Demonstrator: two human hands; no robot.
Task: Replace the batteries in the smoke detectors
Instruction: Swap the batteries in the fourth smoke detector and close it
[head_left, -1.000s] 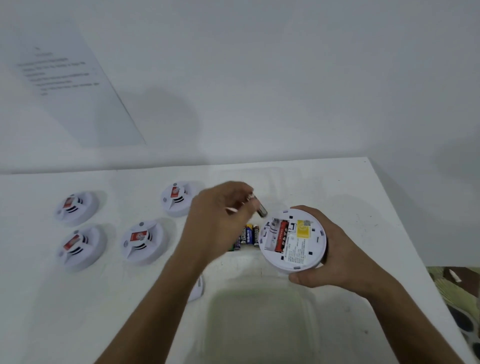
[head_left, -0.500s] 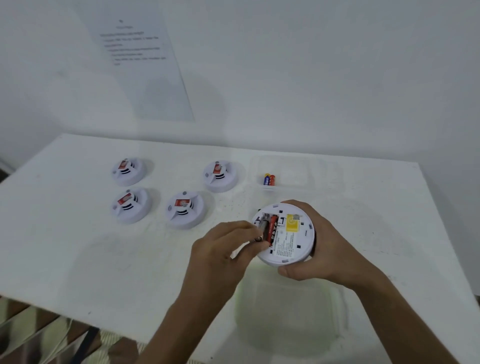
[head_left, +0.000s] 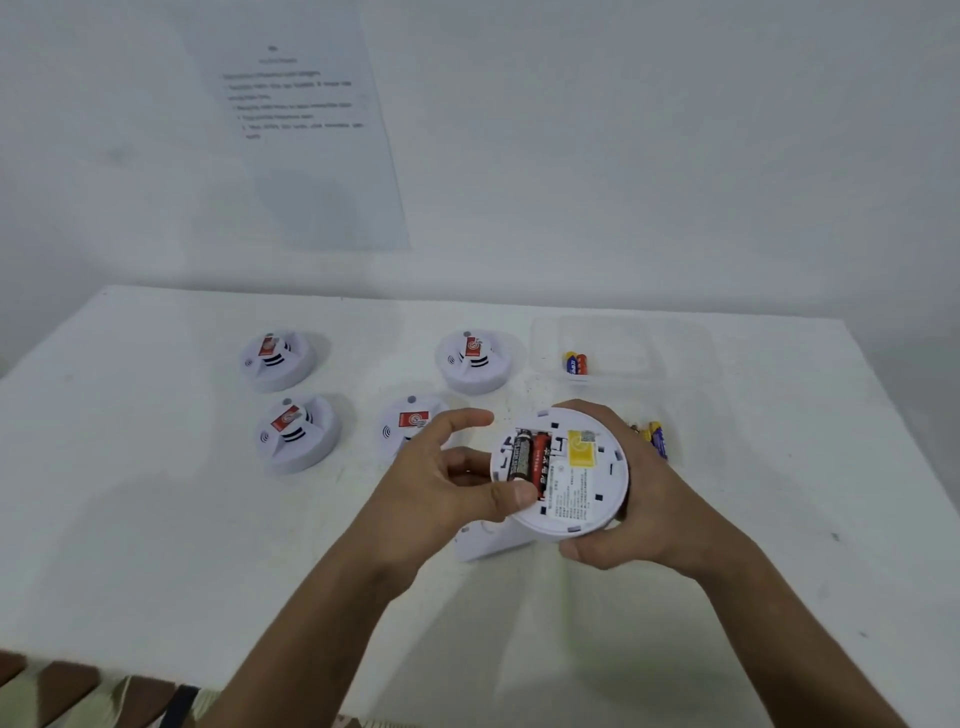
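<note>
Right hand (head_left: 628, 499) clamps my smoke detector (head_left: 563, 475) | left thumb (head_left: 511, 496) presses battery (head_left: 521, 457) lengthwise into bay | left fingers loose

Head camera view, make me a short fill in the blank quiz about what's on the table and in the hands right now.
1. The right hand holds a smoke detector with its ____ side facing up.
2. Its open compartment shows ____ batteries.
3. ____ other detectors sit on the table.

Missing words: back; two; four
</note>
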